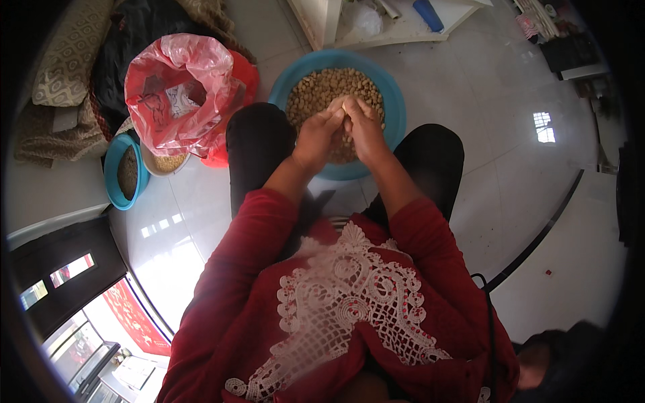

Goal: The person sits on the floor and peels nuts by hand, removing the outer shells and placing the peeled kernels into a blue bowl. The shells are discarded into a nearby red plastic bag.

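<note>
Both my hands meet over a round blue plastic basin (398,108) on the floor between my knees. Inside it lies a heap of tan unshelled peanuts (322,83), as far as their look tells. My left hand (318,138) and my right hand (365,128) press their thumbs and fingertips together around a small pale piece (344,108), probably a peanut. The fingers hide most of that piece. Below my hands, part of the heap shows near the basin's close wall.
Left of the basin stands a red plastic bag (143,75), open at the top. Beside it are a small blue basin (145,179) with dark contents and a white bowl (166,174) of yellowish bits. A white shelf (393,38) stands beyond; patterned cushions (65,60) lie upper left.
</note>
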A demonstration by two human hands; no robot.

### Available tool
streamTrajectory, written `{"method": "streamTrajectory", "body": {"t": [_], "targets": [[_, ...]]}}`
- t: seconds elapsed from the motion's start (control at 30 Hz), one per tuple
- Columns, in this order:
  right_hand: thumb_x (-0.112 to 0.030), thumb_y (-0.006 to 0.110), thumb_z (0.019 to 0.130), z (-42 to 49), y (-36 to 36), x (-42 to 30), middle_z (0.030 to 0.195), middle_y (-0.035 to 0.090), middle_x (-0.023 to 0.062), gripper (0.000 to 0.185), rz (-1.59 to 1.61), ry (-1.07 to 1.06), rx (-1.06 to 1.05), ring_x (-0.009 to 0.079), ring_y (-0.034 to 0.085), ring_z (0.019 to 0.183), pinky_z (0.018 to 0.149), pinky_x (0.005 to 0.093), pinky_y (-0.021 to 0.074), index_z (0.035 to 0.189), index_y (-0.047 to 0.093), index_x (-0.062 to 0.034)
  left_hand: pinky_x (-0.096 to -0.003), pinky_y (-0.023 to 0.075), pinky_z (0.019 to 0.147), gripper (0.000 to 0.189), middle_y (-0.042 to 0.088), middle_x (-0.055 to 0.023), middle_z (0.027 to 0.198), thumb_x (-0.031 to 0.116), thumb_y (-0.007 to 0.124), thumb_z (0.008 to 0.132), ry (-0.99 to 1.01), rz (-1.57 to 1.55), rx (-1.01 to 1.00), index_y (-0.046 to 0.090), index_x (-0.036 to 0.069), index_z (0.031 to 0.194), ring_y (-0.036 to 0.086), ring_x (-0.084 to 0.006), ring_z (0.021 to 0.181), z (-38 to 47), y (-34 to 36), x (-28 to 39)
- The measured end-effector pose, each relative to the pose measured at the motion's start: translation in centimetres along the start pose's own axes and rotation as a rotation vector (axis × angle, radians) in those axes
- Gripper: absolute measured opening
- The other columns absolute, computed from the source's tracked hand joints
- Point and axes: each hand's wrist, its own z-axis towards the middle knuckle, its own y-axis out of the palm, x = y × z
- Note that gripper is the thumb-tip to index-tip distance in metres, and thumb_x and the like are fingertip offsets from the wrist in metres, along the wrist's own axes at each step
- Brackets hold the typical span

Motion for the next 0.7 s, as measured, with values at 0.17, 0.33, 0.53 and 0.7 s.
{"method": "streamTrajectory", "body": {"t": [0.17, 0.33, 0.53, 0.7], "targets": [[-0.025, 0.042, 0.101, -0.2, 0.2, 0.1, 0.085, 0.057, -0.003, 0.029, 0.037, 0.006, 0.027, 0.0027, 0.037, 0.06, 0.052, 0.0189, 0.032, 0.083, 0.059, -0.009, -0.0209, 0.03, 0.05, 0.022, 0.051, 0.0034, 0.071, 0.023, 0.053, 0.098, 0.042, 0.022, 0.046, 0.06, 0.007, 0.084, 0.041, -0.0045, 0.057, -0.1, 0.6, 0.0], [-0.025, 0.049, 0.094, -0.3, 1.1, 0.0, 0.074, 0.054, -0.0043, 0.025, 0.105, -0.002, 0.088, 0.0032, 0.04, 0.06, 0.052, 0.0195, 0.0338, 0.082, 0.062, -0.0082, -0.0209, 0.0307, 0.052, 0.02, 0.054, 0.0021, 0.078, 0.025, 0.053, 0.098, 0.013, 0.058, 0.078, 0.059, 0.01, 0.086, 0.041, -0.005, 0.06, -0.3, 0.8, 0.5], [-0.03, 0.038, 0.103, -0.3, 0.5, -1.0, 0.089, 0.058, -0.0025, 0.034, -0.012, 0.145, 0.017, 0.0033, 0.037, 0.061, 0.052, 0.018, 0.0329, 0.082, 0.056, -0.0109, -0.0199, 0.0351, 0.052, 0.022, 0.057, 0.0025, 0.071, 0.023, 0.054, 0.097, 0.017, 0.086, 0.07, 0.062, 0.006, 0.085, 0.046, -0.0046, 0.058, -0.3, 0.5, 0.9], [-0.027, 0.039, 0.102, -0.2, 0.3, -0.1, 0.089, 0.057, -0.0019, 0.032, 0.079, 0.115, -0.001, 0.0031, 0.036, 0.061, 0.052, 0.0184, 0.032, 0.078, 0.053, -0.0117, -0.0213, 0.0361, 0.053, 0.022, 0.057, 0.002, 0.071, 0.024, 0.057, 0.095, 0.028, 0.137, 0.09, 0.063, 0.006, 0.085, 0.047, -0.0057, 0.059, 0.0, 0.2, 0.1]]}}
